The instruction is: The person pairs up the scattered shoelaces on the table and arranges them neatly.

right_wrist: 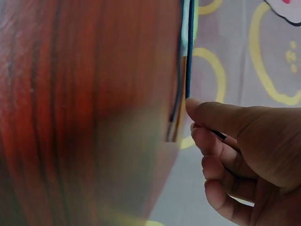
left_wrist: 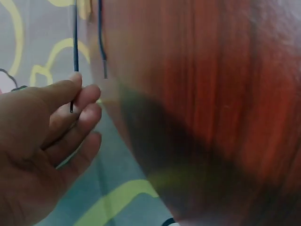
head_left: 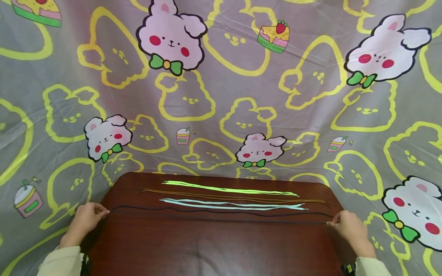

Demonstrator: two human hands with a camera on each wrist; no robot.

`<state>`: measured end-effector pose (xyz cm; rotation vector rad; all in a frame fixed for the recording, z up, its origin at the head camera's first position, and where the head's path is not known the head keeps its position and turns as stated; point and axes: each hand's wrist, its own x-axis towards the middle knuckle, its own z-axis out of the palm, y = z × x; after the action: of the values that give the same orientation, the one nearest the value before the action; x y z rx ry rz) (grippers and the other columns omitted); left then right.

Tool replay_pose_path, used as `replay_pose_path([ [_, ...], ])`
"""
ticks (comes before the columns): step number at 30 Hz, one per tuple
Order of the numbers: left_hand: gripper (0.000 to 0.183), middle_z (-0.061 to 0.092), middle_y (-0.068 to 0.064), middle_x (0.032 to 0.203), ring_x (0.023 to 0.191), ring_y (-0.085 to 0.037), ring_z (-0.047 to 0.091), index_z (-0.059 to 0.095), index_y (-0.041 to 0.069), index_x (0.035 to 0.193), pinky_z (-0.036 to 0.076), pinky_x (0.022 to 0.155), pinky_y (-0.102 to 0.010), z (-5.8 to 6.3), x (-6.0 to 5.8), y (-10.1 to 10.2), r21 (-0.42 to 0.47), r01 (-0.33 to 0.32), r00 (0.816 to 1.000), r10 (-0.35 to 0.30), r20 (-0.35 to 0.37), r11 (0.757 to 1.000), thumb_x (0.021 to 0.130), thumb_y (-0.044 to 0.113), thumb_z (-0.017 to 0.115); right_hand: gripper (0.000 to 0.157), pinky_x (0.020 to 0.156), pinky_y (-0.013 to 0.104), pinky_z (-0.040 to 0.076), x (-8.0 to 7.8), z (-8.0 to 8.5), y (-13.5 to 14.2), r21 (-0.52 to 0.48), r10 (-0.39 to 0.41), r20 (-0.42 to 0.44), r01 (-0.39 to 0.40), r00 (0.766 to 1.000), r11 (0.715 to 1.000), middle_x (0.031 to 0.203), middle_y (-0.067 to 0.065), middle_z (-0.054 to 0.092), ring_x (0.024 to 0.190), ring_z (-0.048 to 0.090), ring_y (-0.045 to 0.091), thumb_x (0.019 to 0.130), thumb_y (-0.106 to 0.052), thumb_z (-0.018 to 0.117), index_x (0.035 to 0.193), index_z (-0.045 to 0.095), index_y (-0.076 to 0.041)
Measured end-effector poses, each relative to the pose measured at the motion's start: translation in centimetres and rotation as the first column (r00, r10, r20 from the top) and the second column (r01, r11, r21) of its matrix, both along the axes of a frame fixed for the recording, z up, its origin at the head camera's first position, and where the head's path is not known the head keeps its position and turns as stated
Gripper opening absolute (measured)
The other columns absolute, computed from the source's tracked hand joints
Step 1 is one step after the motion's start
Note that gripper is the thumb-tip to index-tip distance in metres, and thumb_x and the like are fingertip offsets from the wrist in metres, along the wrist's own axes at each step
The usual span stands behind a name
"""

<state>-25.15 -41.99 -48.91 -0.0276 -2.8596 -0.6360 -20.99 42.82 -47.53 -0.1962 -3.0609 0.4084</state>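
A thin dark shoelace runs nearly straight across the table between my two hands. My left hand pinches one end between thumb and forefinger. In the left wrist view the tip of this shoelace pokes out below the thumb. At the other end my right hand pinches the shoelace, its dark tip showing past the thumb. Just behind, a second dark shoelace lies slightly wavy on the table, its ends close to both hands.
Farther back on the brown table lie light blue shoelaces, brown shoelaces and yellow-green shoelaces, all stretched crosswise. A grey cloth printed with rabbits hangs behind and around the table.
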Motion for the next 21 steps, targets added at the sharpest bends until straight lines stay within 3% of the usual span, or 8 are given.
replay_pose_path([
  [3, 0.021, 0.06, 0.002, 0.06, 0.053, -0.013, 0.05, 0.066, 0.006, 0.07, 0.039, 0.051, -0.034, -0.2, -0.1, -0.3, -0.009, -0.031, 0.995, 0.032, 0.095, 0.999, 0.082, 0.022, 0.071, 0.024, 0.043, 0.033, 0.036, -0.2, -0.8, 0.3, -0.012, -0.006, 0.029, 0.007, 1.0, 1.0, 0.059, -0.006, 0.059, 0.051, 0.05, 0.013, 0.079, -0.026, 0.073, 0.06, 0.062, -0.018],
  [6, 0.02, 0.057, 0.001, 0.061, 0.054, -0.014, 0.047, 0.064, 0.005, 0.069, 0.038, 0.052, -0.033, -0.5, -0.2, -0.4, -0.013, -0.035, 0.99, 0.036, 0.137, 0.999, 0.083, 0.019, 0.069, 0.021, 0.046, 0.034, 0.038, -0.6, -1.2, 0.4, -0.031, 0.014, 0.061, -0.012, 0.998, 0.999, 0.061, -0.005, 0.059, 0.052, 0.051, 0.013, 0.081, -0.02, 0.07, 0.063, 0.062, -0.016],
  [11, 0.008, 0.058, -0.003, 0.068, 0.059, -0.017, 0.049, 0.065, 0.006, 0.074, 0.037, 0.054, -0.036, -0.9, -0.4, -0.3, -0.013, -0.045, 0.99, 0.047, 0.136, 0.999, 0.081, 0.008, 0.063, 0.019, 0.048, 0.035, 0.039, -1.0, -1.3, 0.3, -0.031, 0.004, 0.081, -0.002, 0.997, 1.0, 0.062, -0.004, 0.058, 0.054, 0.051, 0.014, 0.082, -0.017, 0.068, 0.065, 0.061, -0.014],
  [16, 0.007, 0.063, -0.006, 0.075, 0.066, -0.022, 0.055, 0.067, 0.008, 0.078, 0.038, 0.054, -0.038, -1.3, -0.7, -0.3, -0.002, -0.117, 0.976, 0.116, 0.183, 0.993, 0.083, 0.012, 0.065, 0.022, 0.047, 0.033, 0.036, -1.2, -1.6, 0.4, -0.066, -0.039, 0.093, 0.046, 0.995, 0.997, 0.063, -0.002, 0.055, 0.054, 0.049, 0.015, 0.084, -0.022, 0.067, 0.067, 0.059, -0.013],
  [21, 0.011, 0.066, -0.013, 0.079, 0.069, -0.03, 0.058, 0.069, 0.005, 0.079, 0.042, 0.058, -0.044, -1.7, -1.1, -0.3, 0.037, -0.173, 0.973, 0.165, 0.158, 0.984, 0.083, 0.016, 0.068, 0.023, 0.047, 0.032, 0.035, -1.8, -1.9, 0.7, -0.098, -0.063, 0.064, 0.069, 0.996, 0.993, 0.063, 0.0, 0.054, 0.055, 0.048, 0.016, 0.085, -0.024, 0.067, 0.068, 0.058, -0.012],
])
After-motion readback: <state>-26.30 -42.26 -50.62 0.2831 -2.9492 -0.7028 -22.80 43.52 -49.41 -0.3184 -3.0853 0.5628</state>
